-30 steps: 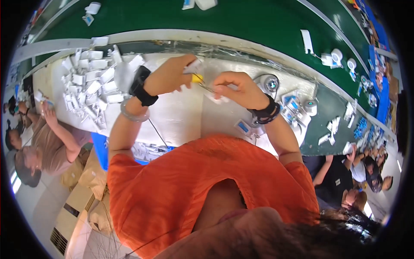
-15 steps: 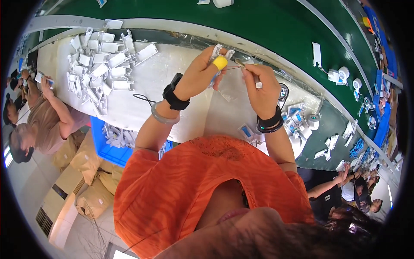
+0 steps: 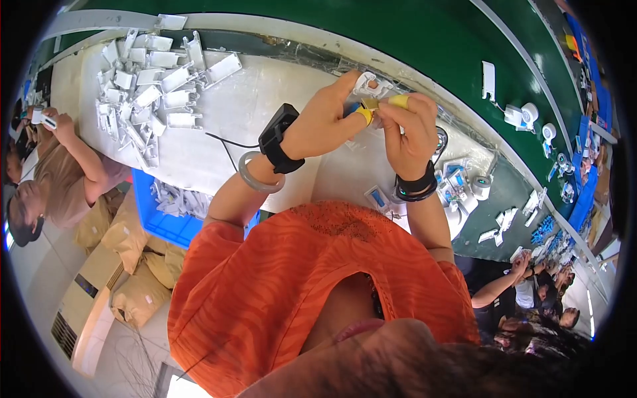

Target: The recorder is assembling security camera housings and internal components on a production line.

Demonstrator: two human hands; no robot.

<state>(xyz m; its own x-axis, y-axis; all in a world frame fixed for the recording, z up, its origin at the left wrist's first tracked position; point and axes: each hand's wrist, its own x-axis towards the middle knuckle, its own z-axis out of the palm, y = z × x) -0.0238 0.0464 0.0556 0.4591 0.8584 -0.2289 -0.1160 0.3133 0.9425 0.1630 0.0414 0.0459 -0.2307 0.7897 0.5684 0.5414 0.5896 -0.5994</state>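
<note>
Foreground: the wearer's orange shirt (image 3: 318, 272), with both forearms extending over a pale worktable (image 3: 229, 99). Left of the body stands a blue crate (image 3: 174, 233) containing white plastic pieces (image 3: 176, 199). A small white unit with a blue face (image 3: 377, 198) lies on the table just beyond the shirt.

Centre: the two hands are together above the table. The left hand (image 3: 325, 119), below which sit a black wrist device (image 3: 281, 139) and a grey bangle (image 3: 261, 174), is closed around a white part (image 3: 368, 83). The right hand (image 3: 413, 132), with a dark band (image 3: 416, 184) at its wrist, has its fingertips pinched on a small brass-coloured piece (image 3: 369, 104) against that part; the exact contact is too small to make out. Yellow covers (image 3: 399, 101) show on a digit of each hand.

Beyond and to the sides: at left, a loose heap of white housings (image 3: 149, 96); at right, a cluster of white units (image 3: 458, 184).

Far: a green surface (image 3: 398, 30) carries a white strip (image 3: 488, 79) and round-headed white units (image 3: 529, 115). At far left, a co-worker in brown (image 3: 76, 166) raises a white object (image 3: 45, 119).
</note>
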